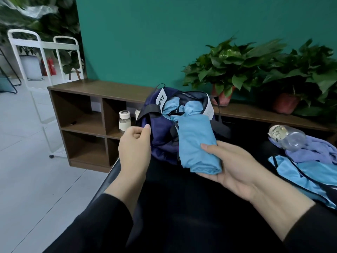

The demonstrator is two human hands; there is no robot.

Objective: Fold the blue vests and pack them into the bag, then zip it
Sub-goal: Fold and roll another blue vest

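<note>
A: What stage of packing does the figure show?

B: Midway, by my reading. The navy bag [160, 132] stands on the dark counter [182, 198] with its mouth open; bunched light-blue vests [184, 108] already fill the opening. A folded vest [197, 145] leans against the near side of the bag, its upper end at the mouth, not yet inside.

A: And the hands?

B: The right hand [235, 165], just right of the bag, has its grip clamped on the folded vest, thumb over the cloth and fingers beneath. The left hand [135, 148], at the bag's left flank, has thumb and fingertips drawn together at the bag's edge; whether they pinch fabric I cannot tell.

A: What is left?

B: Well right of the bag lies another blue vest [299, 176], unfolded, with dark trim; beyond it, a lilac cloth [315, 150] under a clear plastic bottle [286, 137]. So one insertion, more folding, and the zipping appear outstanding.

A: Materials?

B: The bag is thin, crumpled synthetic with black webbing straps and a white tag [162, 99]. The vests are smooth, slightly glossy, limp; folded, one forms a soft rounded oblong.
</note>
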